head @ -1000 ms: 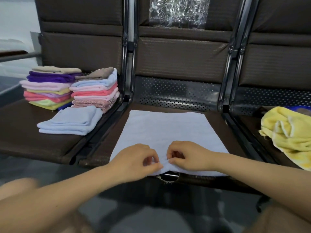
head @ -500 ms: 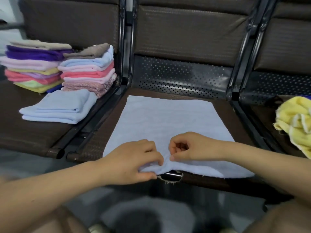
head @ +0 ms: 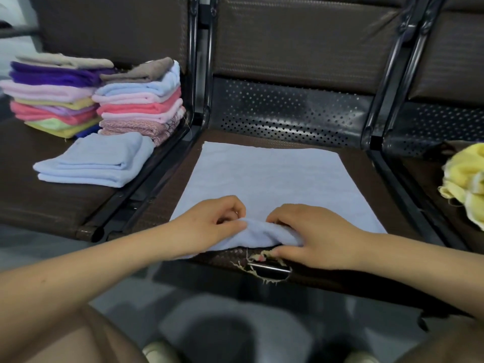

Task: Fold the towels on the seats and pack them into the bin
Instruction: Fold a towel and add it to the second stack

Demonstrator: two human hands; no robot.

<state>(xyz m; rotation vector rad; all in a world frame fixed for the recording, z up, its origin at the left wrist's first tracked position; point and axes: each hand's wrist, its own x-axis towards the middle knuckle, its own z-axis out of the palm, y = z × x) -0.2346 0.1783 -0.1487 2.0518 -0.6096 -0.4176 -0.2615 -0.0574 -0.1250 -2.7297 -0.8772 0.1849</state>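
the fingers [head: 233, 218] of the left hand [head: 207, 226] and of the right hand [head: 314, 234] pinch the near edge of the light blue towel [head: 267, 179], bunched between them; it lies flat on the middle seat [head: 366, 174]. since both grips sit close together, the outer corners may sag and the fold go crooked. no bin is in view.

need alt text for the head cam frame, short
Both hands, left hand and right hand, pinch the near edge of a flat pale blue towel on the middle brown seat. Folded coloured towel stacks sit left; a crumpled yellow towel right.
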